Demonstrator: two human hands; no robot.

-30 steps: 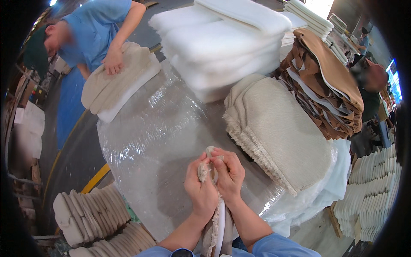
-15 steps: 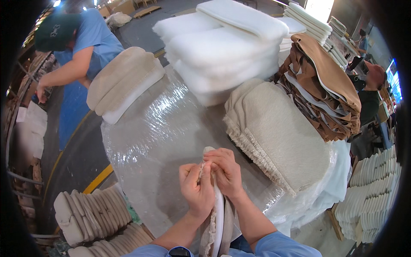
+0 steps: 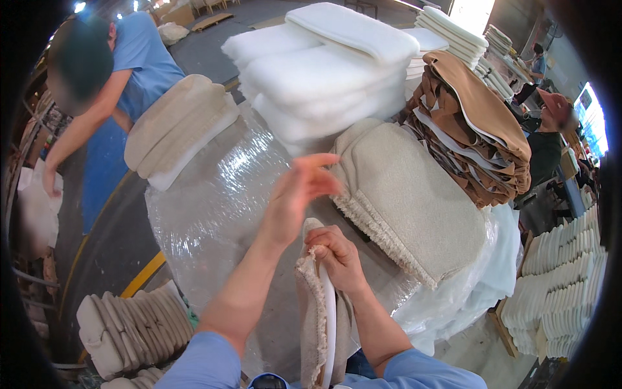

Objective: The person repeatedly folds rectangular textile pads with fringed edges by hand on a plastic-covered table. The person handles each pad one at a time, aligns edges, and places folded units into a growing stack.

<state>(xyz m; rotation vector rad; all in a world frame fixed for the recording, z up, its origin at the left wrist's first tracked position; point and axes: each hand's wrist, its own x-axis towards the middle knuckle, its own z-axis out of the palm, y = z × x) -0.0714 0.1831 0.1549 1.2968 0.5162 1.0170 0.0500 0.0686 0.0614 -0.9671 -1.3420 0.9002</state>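
Observation:
My right hand (image 3: 340,262) pinches the upper end of a beige cushion cover (image 3: 310,324). This cover stands on edge close to my body, its frayed seam edges parted along the side. Between them shows a white pad (image 3: 330,330). My left hand (image 3: 288,204) is off the cover and raised above the table, blurred by motion, with its fingers apart and nothing visible in them. Its fingertips come near the left end of a stack of folded beige fabric pieces (image 3: 418,201) with fringed edges; whether they touch it I cannot tell.
A plastic-wrapped table (image 3: 207,214) carries white batting (image 3: 324,65), brown fabric pieces (image 3: 479,117) and finished-looking beige cushions (image 3: 181,126). More beige cushions (image 3: 129,330) stand low at left, white pads (image 3: 551,292) at right. A person in blue (image 3: 142,65) bends at far left; another (image 3: 551,129) is at right.
My left hand has let go of the cover and swung up and away from it. The right hand keeps its grip. The person at left has reached lower, and the whole view has shifted slightly.

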